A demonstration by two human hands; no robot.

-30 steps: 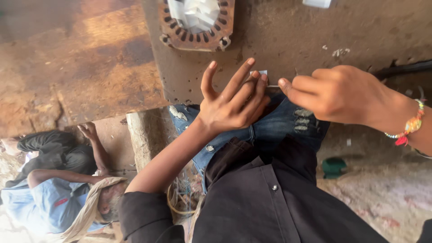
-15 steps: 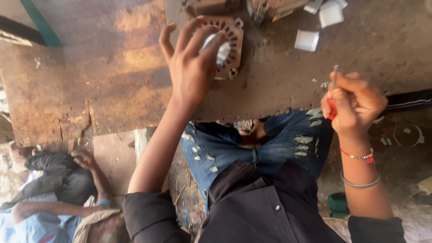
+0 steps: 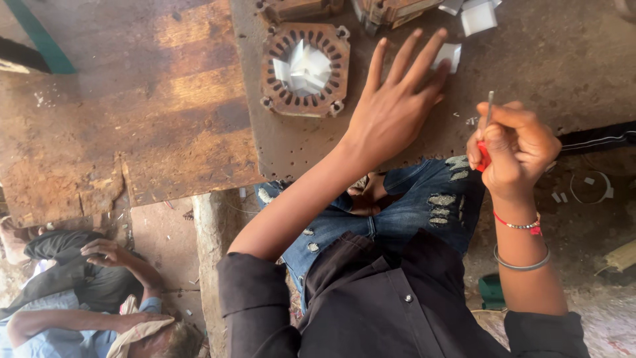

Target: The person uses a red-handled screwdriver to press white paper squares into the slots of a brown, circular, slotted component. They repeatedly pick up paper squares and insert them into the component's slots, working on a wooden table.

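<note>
**Hands at the rusted tabletop, head view**

I see my left hand spread flat, fingers wide apart and gripping nothing, its fingertips touching a small folded white paper piece on the tabletop. My right hand is closed around a red-handled tool; its thin metal shaft points up past the knuckles, held just over the near edge of the tabletop. Just left of the left hand lies a square, slotted stator core, with more white paper standing in its centre bore. Further white paper pieces lie near the far edge, beside a second metal part only partly in view. Below the tabletop, at lower left, another person reclines on the ground, well apart from my hands.
</note>
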